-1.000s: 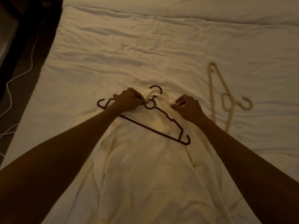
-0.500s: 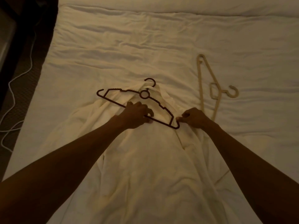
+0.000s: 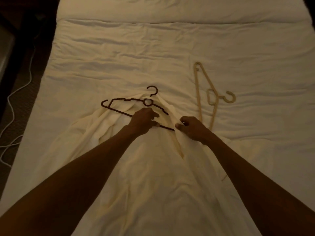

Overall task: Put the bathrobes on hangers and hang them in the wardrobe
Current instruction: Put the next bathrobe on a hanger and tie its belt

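Note:
A cream bathrobe lies spread on the bed, collar away from me. On its collar rests a dark hanger, hook pointing up the bed. My left hand grips the hanger's bottom bar near its middle. My right hand pinches the robe's front edge at the hanger's right end, and cloth covers that end. A beige hanger lies flat on the sheet to the right, untouched.
The bed with its wrinkled cream sheet fills the view. A dark floor strip on the left carries a white cable. No wardrobe is in sight.
The hanger's right end, bare half a second ago, now sits under the robe's front edge held by my right hand. My left hand shifted from the hanger's neck to its bottom bar.

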Demonstrator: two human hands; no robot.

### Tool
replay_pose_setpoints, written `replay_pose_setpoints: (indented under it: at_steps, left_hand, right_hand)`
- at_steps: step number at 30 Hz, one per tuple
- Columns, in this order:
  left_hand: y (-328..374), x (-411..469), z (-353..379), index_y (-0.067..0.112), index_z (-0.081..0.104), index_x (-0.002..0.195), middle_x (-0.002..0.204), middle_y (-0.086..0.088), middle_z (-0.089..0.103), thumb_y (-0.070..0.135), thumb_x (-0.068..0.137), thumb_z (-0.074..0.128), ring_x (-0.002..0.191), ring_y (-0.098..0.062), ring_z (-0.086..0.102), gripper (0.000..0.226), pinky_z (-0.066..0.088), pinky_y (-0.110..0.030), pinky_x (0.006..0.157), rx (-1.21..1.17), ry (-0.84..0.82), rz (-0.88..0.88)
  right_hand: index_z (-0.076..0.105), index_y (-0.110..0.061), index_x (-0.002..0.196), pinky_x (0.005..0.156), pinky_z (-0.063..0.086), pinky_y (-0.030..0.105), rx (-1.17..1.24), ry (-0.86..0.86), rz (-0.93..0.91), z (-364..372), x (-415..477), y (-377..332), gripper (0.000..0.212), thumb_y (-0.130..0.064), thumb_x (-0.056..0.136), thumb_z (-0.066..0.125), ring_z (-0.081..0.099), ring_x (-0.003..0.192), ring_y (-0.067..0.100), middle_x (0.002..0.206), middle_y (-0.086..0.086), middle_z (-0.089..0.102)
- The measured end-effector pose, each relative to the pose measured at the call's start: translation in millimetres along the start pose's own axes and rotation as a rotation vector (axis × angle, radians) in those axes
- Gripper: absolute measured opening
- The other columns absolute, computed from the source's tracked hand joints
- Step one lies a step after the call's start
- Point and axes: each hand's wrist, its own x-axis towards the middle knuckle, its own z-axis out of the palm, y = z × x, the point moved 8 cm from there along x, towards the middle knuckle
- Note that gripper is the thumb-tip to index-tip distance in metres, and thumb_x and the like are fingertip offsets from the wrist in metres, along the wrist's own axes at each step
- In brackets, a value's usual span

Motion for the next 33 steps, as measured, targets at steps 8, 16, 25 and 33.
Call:
replay_pose_setpoints:
  at_steps: [8,16,25,33]
  left_hand:
    - [-67.9,-31.4,-32.8,0.033,0.065,0.125,0.125,0.0,0.06,0.032,0.099,0.056,0.123,-0.024,0.048,0.028,0.033,-0.05,0.106,0.329,-0.063,-0.081]
    - [-37.5,-27.5,-14.8,0.017,0.075,0.109,0.101,-0.004,0.066,0.006,0.094,0.06,0.102,-0.024,0.056,0.025,0.046,-0.032,0.087,0.065,-0.038,0.014]
    - [-54.7,-33.0,-23.4,0.019,0.069,0.123,0.118,-0.006,0.065,0.004,0.098,0.05,0.111,-0.024,0.055,0.034,0.047,-0.033,0.092,0.119,-0.07,-0.024]
    - [-46.9,-23.2,-30.8,0.013,0.073,0.112,0.117,-0.008,0.065,0.029,0.092,0.067,0.114,-0.026,0.054,0.027,0.041,-0.036,0.095,0.075,0.02,-0.038]
  right_hand:
    - [0.055,-0.018,0.092,0.074,0.033,0.028,0.061,0.164,-0.06,13.5,-2.7,-21.8,0.007,-0.023,0.097,0.052,0.049,0.085,0.018,0.092,-0.001,0.054]
    - [0.057,-0.003,0.107,0.078,0.046,0.039,0.104,0.199,-0.118,38.9,-14.0,-41.4,0.021,-0.02,0.098,0.05,0.059,0.09,0.029,0.098,0.013,0.064]
    - [0.054,-0.006,0.084,0.06,0.039,0.029,0.243,0.435,-0.204,15.8,-21.2,-50.9,0.017,-0.015,0.098,0.05,0.046,0.061,0.006,0.072,0.004,0.057]
    - [0.059,-0.016,0.114,0.08,0.044,0.033,-0.078,0.082,-0.02,58.9,0.4,-20.2,0.03,-0.039,0.096,0.053,0.06,0.103,0.028,0.112,0.008,0.065]
